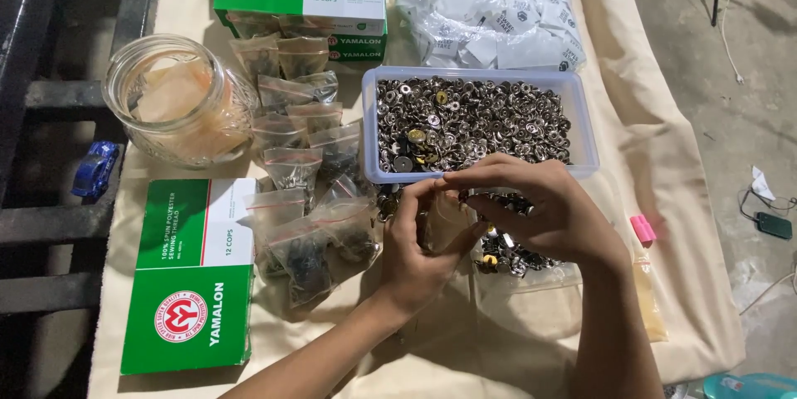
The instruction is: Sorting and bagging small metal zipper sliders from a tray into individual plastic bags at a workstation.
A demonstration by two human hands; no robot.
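Two hands meet over the cloth just in front of the clear plastic tub (581,117). The left hand (415,254) has its fingers (413,200) curled up and pinched together on something small; what it is I cannot tell, because the hands cover it. The right hand (544,212) arches over from the other side, its fingers (477,176) bent and closed toward the same spot, touching or nearly touching the left fingertips.

Directly beneath lies a loose heap of metal snap buttons (502,254) on the cream cloth (689,225), and the tub behind is full of the same small silver pieces. A piece this small could slip from so tight a pinch and vanish into the heap, where it would look like every other one.

The right wrist hangs close to the tub's near rim; a bump there could tip it and scatter its contents over the cloth.

To the left, a pile of small filled zip bags (307,175) lies just beside the left forearm, and an elbow sweep might push them against the glass jar (178,100). Two green and white boxes (195,274) flank that pile. A bag of white labels (486,13) sits behind the tub, and a pink object (642,229) rests near the cloth's right edge.
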